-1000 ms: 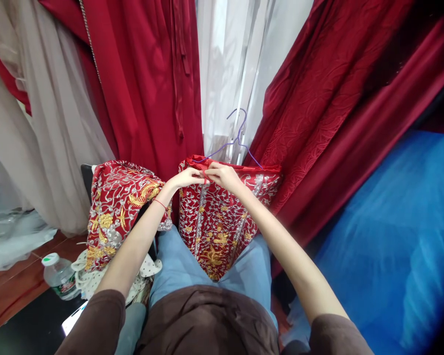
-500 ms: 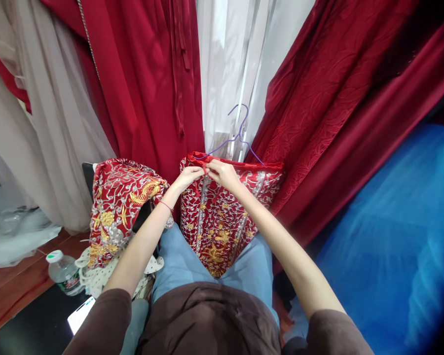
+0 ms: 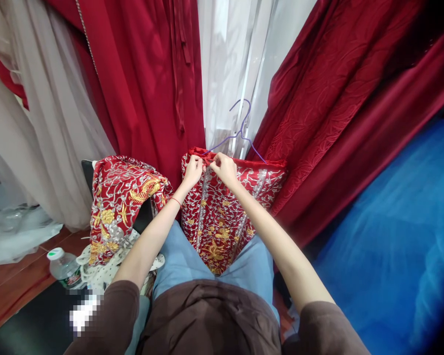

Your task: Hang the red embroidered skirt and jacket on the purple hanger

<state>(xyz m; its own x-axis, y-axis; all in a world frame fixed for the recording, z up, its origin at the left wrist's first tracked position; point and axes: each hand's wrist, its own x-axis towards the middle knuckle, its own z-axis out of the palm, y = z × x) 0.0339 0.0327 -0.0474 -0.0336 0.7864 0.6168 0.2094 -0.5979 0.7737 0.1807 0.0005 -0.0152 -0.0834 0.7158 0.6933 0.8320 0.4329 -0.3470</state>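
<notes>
A red skirt-like garment (image 3: pixel 216 217) with silver and gold embroidery hangs in front of my knees, its plain red top band on a purple wire hanger (image 3: pixel 240 133). At the left part of that band, my left hand (image 3: pixel 194 170) pinches a thin red ribbon tie (image 3: pixel 207 160). My right hand (image 3: pixel 224 169), close beside it, has its fingers closed on the same tie. Between the hands the ribbon looks looped, though the fingers partly hide it. The hanger's hook stands free above the garment.
A second red embroidered garment (image 3: pixel 114 207) drapes over a dark chair to the left. Below it are a spotted white cloth (image 3: pixel 99 271) and a plastic bottle (image 3: pixel 63 266). Red gowns (image 3: pixel 148 74) hang behind, and blue tulle (image 3: pixel 392 246) fills the right.
My hands have moved slightly apart, drawing on the red ribbon. My left hand has turned more upright. The hanger and garment have shifted slightly right in view.
</notes>
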